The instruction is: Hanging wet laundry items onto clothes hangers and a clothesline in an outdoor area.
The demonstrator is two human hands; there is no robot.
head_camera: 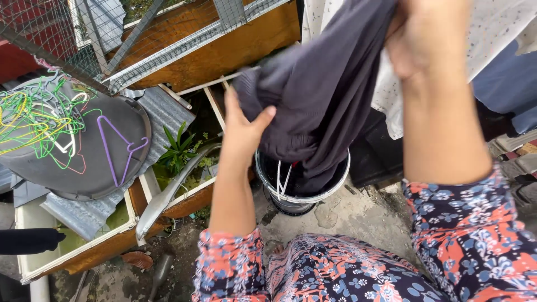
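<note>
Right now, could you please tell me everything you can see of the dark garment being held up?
The dark garment is charcoal grey, soft and knit-looking, bunched and creased. It hangs from the right hand, which grips its top edge high up, while the left hand touches its lower left side with fingers spread. Its bottom end droops into the white-rimmed bucket below.
</note>
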